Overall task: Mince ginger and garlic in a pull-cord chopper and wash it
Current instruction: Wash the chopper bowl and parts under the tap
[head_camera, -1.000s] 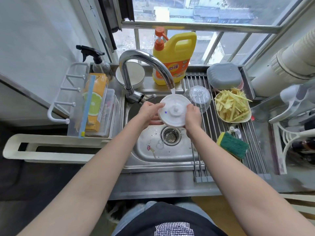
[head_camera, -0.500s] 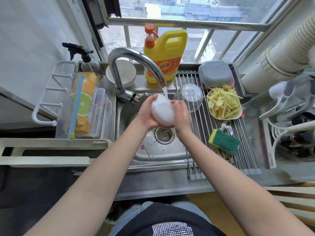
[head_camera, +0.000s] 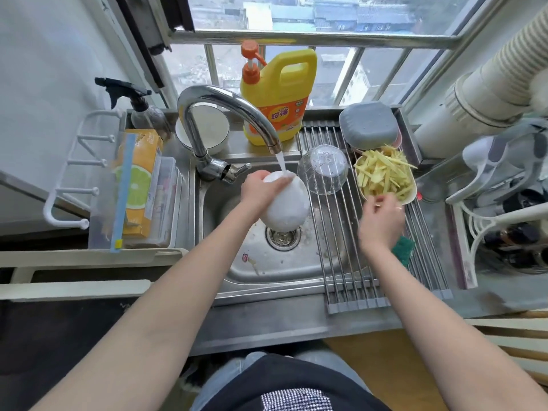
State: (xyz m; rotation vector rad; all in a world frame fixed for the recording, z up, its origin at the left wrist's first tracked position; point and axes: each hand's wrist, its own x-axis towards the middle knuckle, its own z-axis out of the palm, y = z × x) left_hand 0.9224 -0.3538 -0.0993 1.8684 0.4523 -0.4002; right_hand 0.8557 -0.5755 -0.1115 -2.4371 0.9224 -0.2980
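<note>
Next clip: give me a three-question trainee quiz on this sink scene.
1. True or false: the tap is running onto the lid.
2. Which hand holds the lid? A) left hand B) right hand C) both
3. Fill in: the clear bowl lies on the ____.

Key: 1 true; 2 A; 3 rack. The right hand hovers over the rack near the ginger, holding nothing.

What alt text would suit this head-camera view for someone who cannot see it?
A person's left hand holds a white chopper lid under the running tap over a steel sink. The right hand hovers over the drying rack, near a plate of ginger strips.
</note>
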